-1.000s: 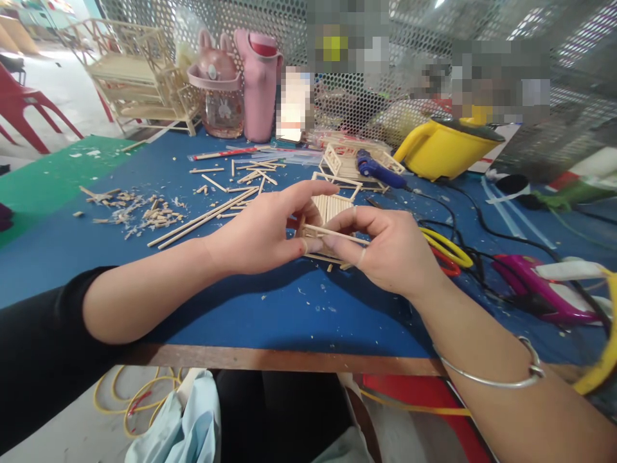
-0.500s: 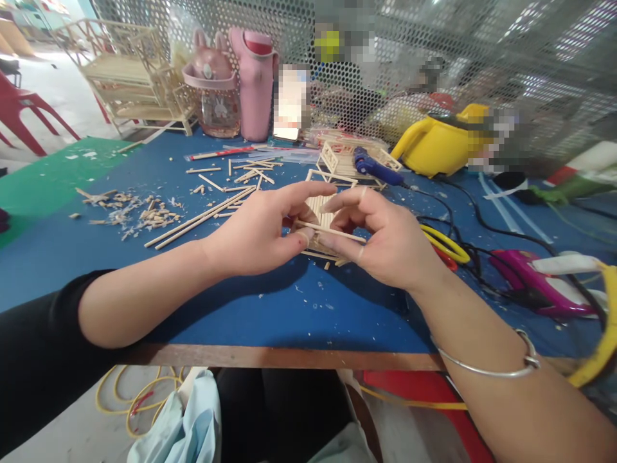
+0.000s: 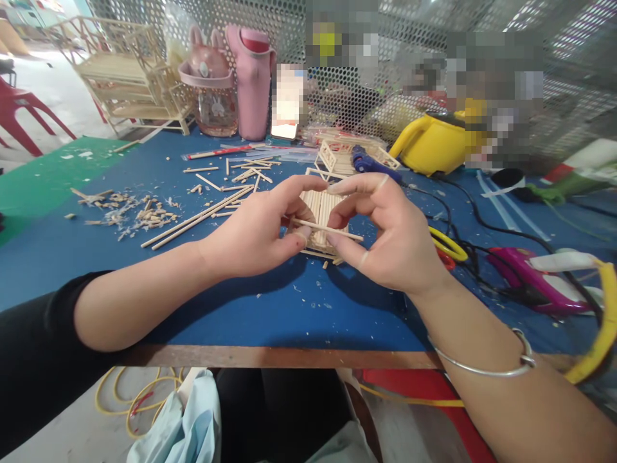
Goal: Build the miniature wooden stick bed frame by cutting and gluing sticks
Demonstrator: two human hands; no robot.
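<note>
Your left hand (image 3: pixel 258 235) and right hand (image 3: pixel 393 241) both pinch one thin wooden stick (image 3: pixel 328 229), L thumb and forefinger at its near-left end, R thumb and fingers at its right end, so it spans level between them. Fingers are narrow, closed on the stick, w/ both index fingers arched over the top and nearly meeting, prob. to steady it from above. The stick sits just over a small slatted stick panel (image 3: pixel 324 209) lying on the blue table (image 3: pixel 231 302), between your hands; whether stick and panel touch, can't tell. Holding both ends keeps it square to the slats.

Outward: long sticks (image 3: pixel 197 217) lie to the L, w/ a scatter of cut offcuts (image 3: pixel 130 212) beyond. Behind the panel, more stick frames (image 3: pixel 337 157) and a blue glue gun (image 3: pixel 369 166), cord trailing R. A yellow kettle (image 3: pixel 434 145) stands far R; pink bottle (image 3: pixel 254 83) and a finished stick model (image 3: pixel 130 77) at the back. Silver bangle (image 3: pixel 486 366) on your R wrist.
</note>
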